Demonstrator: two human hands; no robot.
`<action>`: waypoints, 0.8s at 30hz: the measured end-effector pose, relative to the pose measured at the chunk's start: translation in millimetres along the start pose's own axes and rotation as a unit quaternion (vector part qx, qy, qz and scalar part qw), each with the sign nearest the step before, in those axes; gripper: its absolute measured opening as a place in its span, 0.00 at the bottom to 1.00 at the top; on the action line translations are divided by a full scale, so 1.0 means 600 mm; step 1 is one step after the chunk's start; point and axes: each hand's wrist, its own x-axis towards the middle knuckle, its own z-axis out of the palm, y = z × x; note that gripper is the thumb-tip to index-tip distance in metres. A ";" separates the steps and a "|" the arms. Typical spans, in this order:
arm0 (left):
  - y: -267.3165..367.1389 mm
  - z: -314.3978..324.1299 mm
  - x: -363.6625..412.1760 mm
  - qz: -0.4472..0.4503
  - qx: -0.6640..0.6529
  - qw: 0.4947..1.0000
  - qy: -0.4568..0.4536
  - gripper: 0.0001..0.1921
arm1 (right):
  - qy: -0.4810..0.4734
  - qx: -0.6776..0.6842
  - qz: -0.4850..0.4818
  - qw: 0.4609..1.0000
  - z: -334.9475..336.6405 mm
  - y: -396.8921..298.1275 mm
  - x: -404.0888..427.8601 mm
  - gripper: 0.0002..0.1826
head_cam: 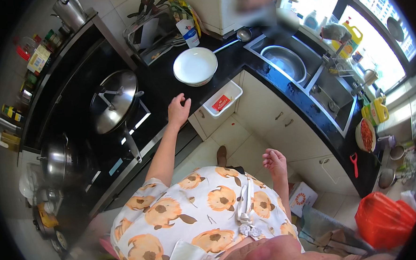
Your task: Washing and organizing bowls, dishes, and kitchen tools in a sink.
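Note:
My left hand (179,111) reaches over the front edge of the black countertop (158,85), thumb apart from the fingers, holding nothing. Just beyond its fingertips stands a white enamel bowl (195,65). To its left, a lidded frying pan (114,101) sits on the cooktop, its handle pointing towards me. Right of the hand, a white plastic bin (224,98) with a red packet (221,103) in it hangs at the cabinet front. My right hand (276,161) hovers over the floor beside my body, fingers loosely curled, with nothing visible in it.
A steel pot (58,166) stands at the near left of the cooktop. A ladle (243,35) lies behind the bowl. The double sink (333,91) holds a metal basin (285,63). Along the right counter are a bowl of red food (365,135) and a red peeler (354,165).

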 end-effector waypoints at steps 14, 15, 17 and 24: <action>-0.100 0.048 0.276 -0.195 0.122 0.973 -0.010 0.27 | 0.025 -0.034 -0.019 0.999 0.075 -0.116 0.193 0.11; -0.107 0.051 0.287 -0.185 0.113 0.975 -0.035 0.23 | 0.010 -0.044 -0.007 0.999 0.085 -0.116 0.209 0.11; -0.120 0.059 0.297 -0.179 0.105 0.976 -0.063 0.20 | -0.004 -0.054 0.009 0.998 0.099 -0.120 0.231 0.11; -0.101 0.047 0.303 -0.174 0.002 0.983 -0.049 0.18 | -0.045 -0.103 0.038 0.993 0.105 -0.159 0.305 0.11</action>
